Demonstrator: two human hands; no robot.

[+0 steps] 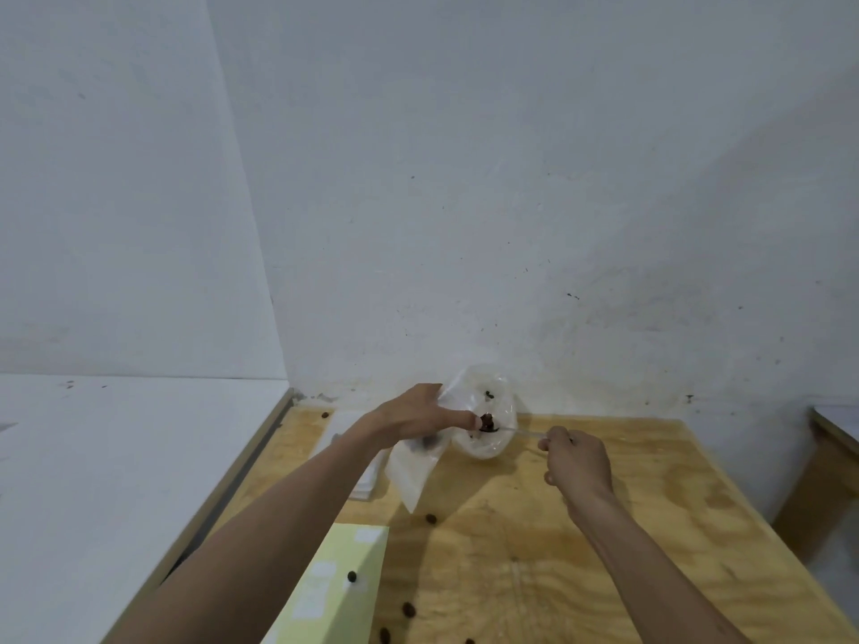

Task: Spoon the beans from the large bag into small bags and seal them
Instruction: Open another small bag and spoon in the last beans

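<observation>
A clear large plastic bag (488, 402) stands open against the wall at the back of the plywood table (604, 527), with a few dark beans inside. My left hand (413, 418) grips a small clear bag (413, 467), which hangs down below it, thumb pointing toward the large bag's mouth. My right hand (578, 462) pinches the handle of a clear plastic spoon (516, 431). The spoon's bowl carries dark beans (487, 422) just beside my left thumb, at the large bag's opening.
Loose beans (431, 518) lie scattered on the table toward the front. A pale yellow-green sheet (334, 587) with one bean on it lies at the front left. A stack of white small bags (367, 476) sits under my left forearm. A white surface lies left of the table.
</observation>
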